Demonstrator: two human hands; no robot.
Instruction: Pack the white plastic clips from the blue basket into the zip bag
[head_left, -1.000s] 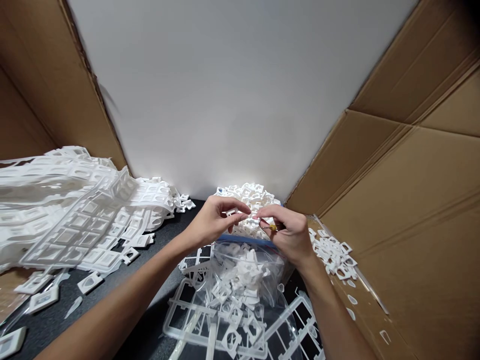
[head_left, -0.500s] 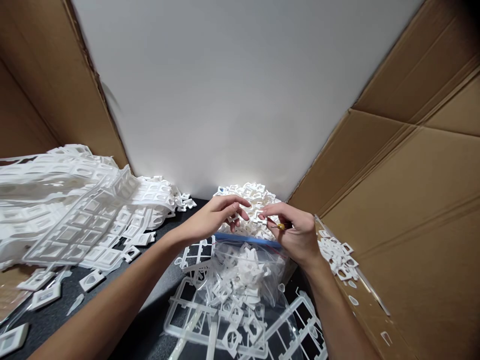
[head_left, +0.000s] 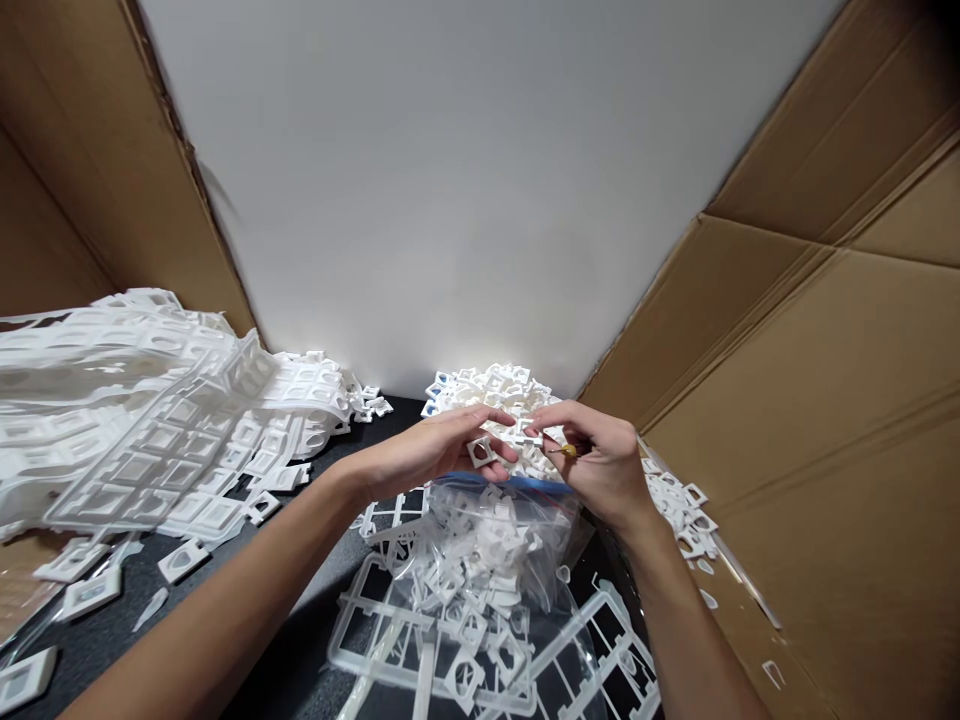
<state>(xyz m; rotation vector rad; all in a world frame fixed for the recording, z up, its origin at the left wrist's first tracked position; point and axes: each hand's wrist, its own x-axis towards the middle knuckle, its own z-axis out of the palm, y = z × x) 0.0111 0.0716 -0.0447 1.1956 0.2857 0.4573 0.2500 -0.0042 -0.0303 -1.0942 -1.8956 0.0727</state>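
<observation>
Above the mouth of a clear plastic bag [head_left: 487, 540] near the middle of the dark worktop [head_left: 300, 640], a small white square frame piece [head_left: 480, 451] is pinched between the thumb and fingers of the left hand [head_left: 435, 455]. Just beside it, the right hand [head_left: 600, 465] is curled shut around a small tool with a yellow tip [head_left: 568, 451], whose tip is pointed toward the frame piece — the two hands are nearly touching at the fingertips. The bag is edged with a blue zip strip [head_left: 517, 482] and is filled with loose white pieces of the same kind. Behind the hands, toward the far edge of the worktop, a heap of loose white pieces [head_left: 491, 385] is piled against the white back wall [head_left: 465, 200]. Along the left side, long stacked sheets of joined white frames [head_left: 150, 410] are spread out, with a few single pieces scattered at the near left corner. At the near edge, under and beside the bag, empty white runner frames [head_left: 420, 650] are laid flat. More loose pieces [head_left: 679, 505] are scattered at the right edge, where a cardboard panel [head_left: 825, 400] is stood up; another cardboard panel [head_left: 67, 180] is stood at the left.
</observation>
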